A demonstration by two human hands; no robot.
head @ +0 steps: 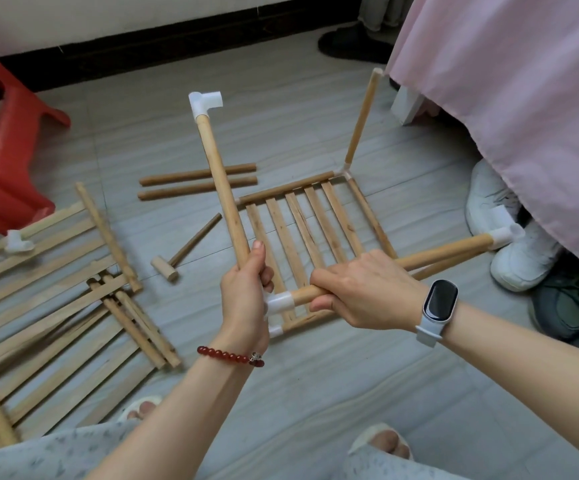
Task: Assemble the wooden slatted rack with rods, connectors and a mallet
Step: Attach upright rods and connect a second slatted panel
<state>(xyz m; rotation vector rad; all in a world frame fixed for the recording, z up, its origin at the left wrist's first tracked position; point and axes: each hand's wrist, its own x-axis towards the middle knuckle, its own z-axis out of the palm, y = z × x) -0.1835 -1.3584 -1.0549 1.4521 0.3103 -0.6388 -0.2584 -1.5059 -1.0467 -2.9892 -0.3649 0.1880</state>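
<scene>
Left hand (246, 289), wearing a red bead bracelet (229, 356), grips the lower end of an upright rod (222, 181) at the frame's centre. That rod rises toward the upper middle and ends in a white elbow connector (205, 103). Right hand (360, 289), with a smartwatch (438, 304) on its wrist, is curled around a second rod (443, 252) that runs out to the right, ending in another white connector (506, 235). Both rods meet at a white corner connector (279, 304) between the two hands. Just behind the hands lies the slatted rack panel (312, 230) on the floor (315, 393). A small wooden mallet (184, 251) lies left of the panel, near two loose rods (198, 183). Spare slats (56, 306) are piled at lower left.
</scene>
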